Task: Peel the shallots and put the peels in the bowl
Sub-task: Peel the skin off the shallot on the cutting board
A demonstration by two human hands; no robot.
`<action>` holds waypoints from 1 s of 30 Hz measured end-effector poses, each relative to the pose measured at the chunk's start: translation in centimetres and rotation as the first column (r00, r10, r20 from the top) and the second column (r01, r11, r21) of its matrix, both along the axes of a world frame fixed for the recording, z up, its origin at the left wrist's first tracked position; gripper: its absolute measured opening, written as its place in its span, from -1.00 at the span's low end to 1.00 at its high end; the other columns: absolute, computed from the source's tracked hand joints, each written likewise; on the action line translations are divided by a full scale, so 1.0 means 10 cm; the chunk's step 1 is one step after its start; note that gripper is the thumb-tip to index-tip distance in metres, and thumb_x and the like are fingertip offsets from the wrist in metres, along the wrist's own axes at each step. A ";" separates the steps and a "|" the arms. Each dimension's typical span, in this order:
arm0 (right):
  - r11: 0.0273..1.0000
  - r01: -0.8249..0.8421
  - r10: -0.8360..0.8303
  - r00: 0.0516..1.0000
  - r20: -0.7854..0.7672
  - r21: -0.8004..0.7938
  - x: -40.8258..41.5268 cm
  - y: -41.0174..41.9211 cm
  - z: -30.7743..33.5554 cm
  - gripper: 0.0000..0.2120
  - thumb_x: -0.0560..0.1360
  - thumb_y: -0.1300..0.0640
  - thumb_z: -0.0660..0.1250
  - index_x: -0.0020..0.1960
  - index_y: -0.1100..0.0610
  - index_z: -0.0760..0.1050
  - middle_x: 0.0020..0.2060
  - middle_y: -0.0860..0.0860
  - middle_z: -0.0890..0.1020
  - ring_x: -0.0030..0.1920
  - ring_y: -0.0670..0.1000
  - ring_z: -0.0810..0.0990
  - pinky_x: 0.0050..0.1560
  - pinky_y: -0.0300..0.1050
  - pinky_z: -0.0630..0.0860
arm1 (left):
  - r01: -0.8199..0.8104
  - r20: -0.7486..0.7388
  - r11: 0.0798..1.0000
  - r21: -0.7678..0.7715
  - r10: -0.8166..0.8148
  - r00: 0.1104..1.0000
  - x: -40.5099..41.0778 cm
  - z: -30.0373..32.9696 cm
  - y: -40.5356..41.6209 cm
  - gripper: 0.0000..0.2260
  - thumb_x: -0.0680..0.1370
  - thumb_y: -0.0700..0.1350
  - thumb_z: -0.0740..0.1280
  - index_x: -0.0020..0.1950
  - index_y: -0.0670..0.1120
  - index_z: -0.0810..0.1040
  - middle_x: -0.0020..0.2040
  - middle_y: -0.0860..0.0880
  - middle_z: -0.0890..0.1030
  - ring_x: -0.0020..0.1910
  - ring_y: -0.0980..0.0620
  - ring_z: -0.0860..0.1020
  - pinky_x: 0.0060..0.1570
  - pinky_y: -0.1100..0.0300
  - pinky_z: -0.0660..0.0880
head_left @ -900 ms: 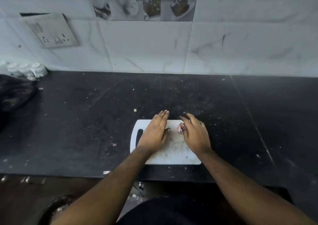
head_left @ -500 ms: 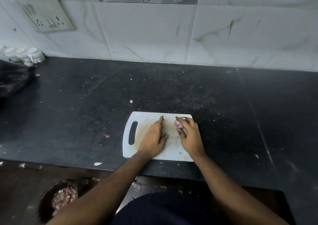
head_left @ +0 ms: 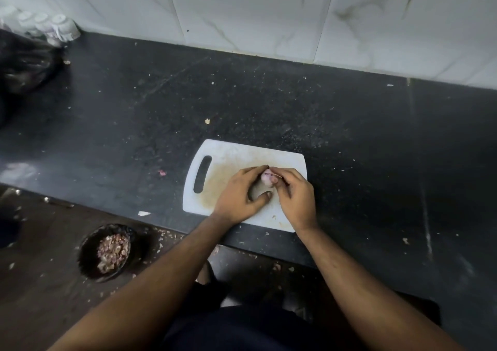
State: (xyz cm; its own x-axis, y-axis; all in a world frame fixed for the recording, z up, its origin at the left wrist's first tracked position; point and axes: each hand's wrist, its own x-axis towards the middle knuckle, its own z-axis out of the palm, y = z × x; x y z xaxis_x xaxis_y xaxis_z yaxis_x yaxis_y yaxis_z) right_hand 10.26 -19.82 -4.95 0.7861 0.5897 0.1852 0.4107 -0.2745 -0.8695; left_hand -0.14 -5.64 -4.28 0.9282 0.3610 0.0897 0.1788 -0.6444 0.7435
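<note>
A small pinkish shallot (head_left: 266, 180) is held over the white cutting board (head_left: 228, 160) between both hands. My left hand (head_left: 242, 197) touches it from the left with its fingertips, the thumb curled below. My right hand (head_left: 295, 197) grips it from the right, thumb on the shallot and a thin strip of skin at the fingertips. A dark bowl (head_left: 88, 259) with purple-brown peels inside sits low at the left, below the counter edge.
The board lies on a black counter (head_left: 349, 135) speckled with scraps, against a white tiled wall. A black bag (head_left: 24, 65) and small white cups (head_left: 56, 25) stand at the far left. Peel bits litter the floor near the bowl.
The view has tilted down, bringing the bowl into sight. My left hand has lifted off the board and joined the right on the shallot.
</note>
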 end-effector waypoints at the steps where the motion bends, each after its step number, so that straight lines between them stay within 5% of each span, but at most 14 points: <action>1: 1.000 -0.017 0.018 1.000 0.016 -0.008 0.00 0.00 0.00 -0.73 0.58 0.28 0.36 0.25 0.14 0.64 0.12 -0.05 0.68 0.15 -0.11 0.64 0.21 -0.11 0.59 | -0.004 -0.001 1.000 0.006 0.004 1.000 0.01 -0.01 0.00 -0.42 0.56 0.07 0.46 0.53 -0.08 0.45 0.38 -0.05 0.57 0.38 0.03 0.49 0.40 0.11 0.41; 7: 0.999 0.030 -0.030 0.999 -0.014 -0.011 -0.01 0.03 0.02 -0.89 0.57 0.18 0.42 0.09 0.11 0.67 -0.03 -0.09 0.72 0.03 -0.12 0.68 0.06 -0.07 0.63 | 0.004 0.018 0.996 -0.085 -0.002 1.000 0.02 -0.07 0.04 -0.55 0.59 0.00 0.42 0.44 -0.06 0.41 0.33 -0.03 0.60 0.31 0.02 0.56 0.32 0.00 0.51; 13: 0.985 0.073 -0.065 0.996 0.053 -0.158 -0.03 0.18 0.05 -0.96 0.56 0.12 0.41 -0.04 0.09 0.58 -0.15 -0.11 0.66 -0.08 -0.04 0.63 -0.06 0.07 0.58 | 0.024 0.067 0.941 -0.338 -0.001 0.998 -0.01 -0.06 0.17 -0.71 0.63 -0.25 0.37 0.32 -0.16 0.39 0.33 -0.06 0.60 0.33 0.09 0.57 0.33 0.21 0.49; 21: 0.870 0.290 -0.179 0.939 0.293 -0.399 -0.30 0.36 0.03 -0.89 0.58 0.22 0.29 0.03 0.02 0.47 -0.07 -0.07 0.63 0.00 0.07 0.55 -0.05 0.06 0.44 | 0.163 0.084 0.945 -0.285 -0.145 0.986 0.01 -0.05 0.29 -0.83 0.66 -0.25 0.27 0.24 -0.14 0.39 0.19 -0.06 0.61 0.16 0.03 0.59 0.14 0.28 0.49; 30: 0.787 0.199 -0.167 0.980 0.108 -0.584 -0.22 0.45 0.11 -0.79 0.62 0.24 0.15 0.17 0.09 0.50 0.10 0.00 0.63 0.19 0.10 0.47 0.13 0.09 0.33 | 0.237 0.081 0.947 -0.217 -0.225 0.971 0.02 -0.09 0.39 -0.87 0.66 -0.19 0.25 0.19 -0.13 0.37 0.15 -0.11 0.60 0.10 -0.05 0.57 0.10 -0.06 0.56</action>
State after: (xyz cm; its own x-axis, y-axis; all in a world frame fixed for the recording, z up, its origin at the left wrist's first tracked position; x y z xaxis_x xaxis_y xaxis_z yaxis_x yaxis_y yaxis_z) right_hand 8.05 -15.27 -3.88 0.8900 0.4425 -0.1101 0.3370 -0.8010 -0.4948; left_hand 0.02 -1.75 -5.18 0.9845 0.1541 0.0841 0.0001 -0.4795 0.8775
